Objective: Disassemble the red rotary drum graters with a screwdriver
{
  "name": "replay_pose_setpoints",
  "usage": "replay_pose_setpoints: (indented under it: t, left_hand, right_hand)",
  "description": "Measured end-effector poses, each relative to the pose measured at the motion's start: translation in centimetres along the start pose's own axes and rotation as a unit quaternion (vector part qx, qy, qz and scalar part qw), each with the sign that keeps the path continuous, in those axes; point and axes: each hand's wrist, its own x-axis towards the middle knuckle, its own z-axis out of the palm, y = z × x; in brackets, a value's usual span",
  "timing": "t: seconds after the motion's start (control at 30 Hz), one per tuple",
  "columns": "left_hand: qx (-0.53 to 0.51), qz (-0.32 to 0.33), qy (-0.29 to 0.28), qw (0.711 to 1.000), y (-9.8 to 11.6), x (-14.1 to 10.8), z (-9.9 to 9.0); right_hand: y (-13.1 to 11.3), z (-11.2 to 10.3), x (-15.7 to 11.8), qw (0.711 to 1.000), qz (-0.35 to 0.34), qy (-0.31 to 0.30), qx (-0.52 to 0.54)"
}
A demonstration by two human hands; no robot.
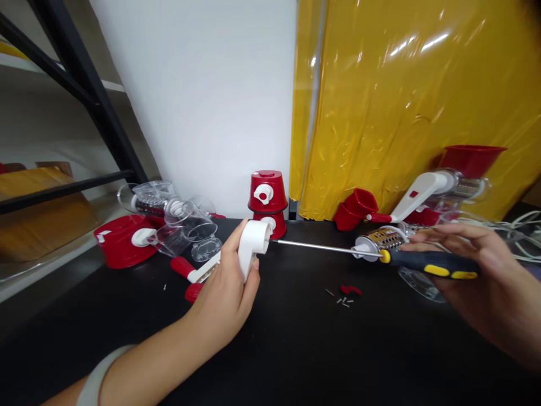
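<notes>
My left hand [232, 282] is closed round a white plastic crank handle [252, 239], its round socket end turned to the right. A screwdriver [431, 263] with a black and yellow grip lies in my right hand [486, 270]. Its long steel shaft points left, and the tip is at the socket's opening; whether it touches anything inside is hidden. Below the shaft, several small screws [344, 301] and a curved red piece [350, 290] lie on the black table [296, 349].
Two red bases [269, 192] are stacked at the back. Another red base [122, 242] and clear plastic parts [186, 225] stand at the left. A grater drum [386, 239], red cups [355, 208] and an assembled grater [426, 192] are on the right. Shelving [63, 194] borders the far left.
</notes>
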Motion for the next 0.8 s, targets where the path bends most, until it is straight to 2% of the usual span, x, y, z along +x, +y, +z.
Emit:
replay_pose_setpoints:
  t: [0.1,0.2,0.33,0.53,0.63,0.7,0.8]
  left_hand:
    - [0.002,0.006,0.004,1.000,0.0,-0.1,0.0]
    - [0.002,0.001,0.001,1.000,-0.1,0.0,0.0]
    - [0.002,-0.025,-0.001,1.000,-0.2,0.0,-0.1]
    - [-0.004,0.004,0.006,1.000,0.0,0.0,0.0]
    - [-0.004,0.013,0.008,1.000,0.0,0.0,0.1]
    - [-0.002,0.013,0.006,1.000,0.0,0.0,0.0]
    - [0.000,0.008,0.002,1.000,0.0,0.0,0.0]
  right_hand:
    - [0.1,0.4,0.0,0.994,0.033,-0.025,-0.102]
    - [0.0,0.5,-0.2,0.987,-0.005,0.000,-0.162]
    - [-0.5,0.4,-0.4,0.987,-0.066,0.004,-0.147]
    - [-0.9,0.9,-0.2,1.000,0.017,0.018,-0.006]
    - [-0.3,1.0,-0.1,0.999,0.026,-0.007,-0.034]
    - [0.0,0.9,-0.1,0.994,0.031,-0.036,-0.096]
    - [0.0,0.8,-0.2,0.986,0.014,-0.020,-0.164]
